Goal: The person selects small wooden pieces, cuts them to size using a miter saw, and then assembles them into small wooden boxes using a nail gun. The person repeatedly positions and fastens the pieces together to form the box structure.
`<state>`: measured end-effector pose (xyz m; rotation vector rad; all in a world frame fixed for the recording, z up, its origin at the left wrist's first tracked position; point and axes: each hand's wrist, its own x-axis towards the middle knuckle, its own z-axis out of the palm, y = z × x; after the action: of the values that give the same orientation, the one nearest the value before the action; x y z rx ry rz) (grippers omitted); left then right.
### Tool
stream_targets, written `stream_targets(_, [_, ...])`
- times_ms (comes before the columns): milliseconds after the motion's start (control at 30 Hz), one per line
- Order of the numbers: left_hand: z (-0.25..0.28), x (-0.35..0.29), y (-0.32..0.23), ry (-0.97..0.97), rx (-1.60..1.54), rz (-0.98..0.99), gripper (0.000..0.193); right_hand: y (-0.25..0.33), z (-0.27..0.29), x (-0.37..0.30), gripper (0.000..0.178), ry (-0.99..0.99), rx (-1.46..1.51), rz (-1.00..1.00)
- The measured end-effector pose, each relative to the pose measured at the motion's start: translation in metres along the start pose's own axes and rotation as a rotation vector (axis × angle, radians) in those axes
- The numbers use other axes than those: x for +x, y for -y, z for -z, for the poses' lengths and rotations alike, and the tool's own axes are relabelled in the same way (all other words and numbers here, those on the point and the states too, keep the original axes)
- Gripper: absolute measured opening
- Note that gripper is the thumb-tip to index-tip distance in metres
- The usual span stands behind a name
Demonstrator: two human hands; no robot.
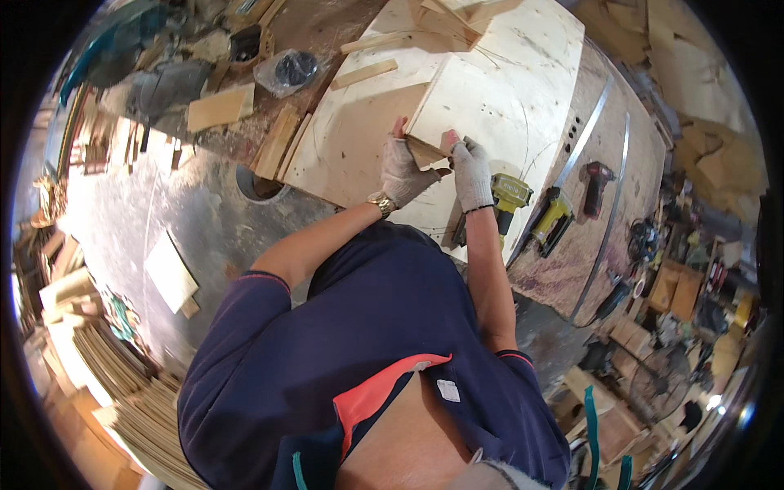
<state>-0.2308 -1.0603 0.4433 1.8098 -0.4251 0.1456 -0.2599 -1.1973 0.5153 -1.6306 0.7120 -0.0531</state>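
A pale plywood panel [498,98] lies raised over a larger plywood sheet [343,147] on the bench in front of me. My right hand [473,173], in a white glove with bare fingertips, is closed on the panel's near edge. At the panel's near left corner is my gloved left hand [403,173], its thumb and index finger spread wide apart and some fingers hidden. Between the hands, a wooden strip [425,153] shows beneath the panel's edge. A yellow-green nail gun [510,193] rests just right of my right hand.
A second yellow-green power tool [554,216] and a red-black drill [599,189] lie to the right, among long metal strips [590,131]. Wood strips [365,73] lie on the sheet's far left. A round hole [260,184] opens left of it. Stacked boards [147,408] stand lower left.
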Motion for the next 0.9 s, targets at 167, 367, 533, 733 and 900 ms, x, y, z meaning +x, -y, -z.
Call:
stream_targets(167, [-0.020,0.002,0.002,-0.130,0.072,0.074,0.133,0.010,0.006,-0.001,0.033,0.030,-0.096,-0.034])
stream_targets(367, [-0.019,-0.001,0.001,-0.104,0.146,0.117,0.134,-0.013,0.019,0.018,0.048,0.054,-0.057,-0.029])
stream_targets(533, [-0.007,0.005,-0.022,-0.062,0.144,0.245,0.135,0.005,0.016,0.016,0.045,0.134,0.083,-0.109])
stream_targets(733, [-0.010,0.007,-0.015,-0.097,0.150,0.166,0.131,0.005,0.016,0.018,0.039,0.149,0.250,-0.168])
stream_targets(900, [-0.008,0.009,-0.011,-0.062,0.141,0.180,0.123,0.008,0.014,0.013,0.042,0.161,0.298,-0.154])
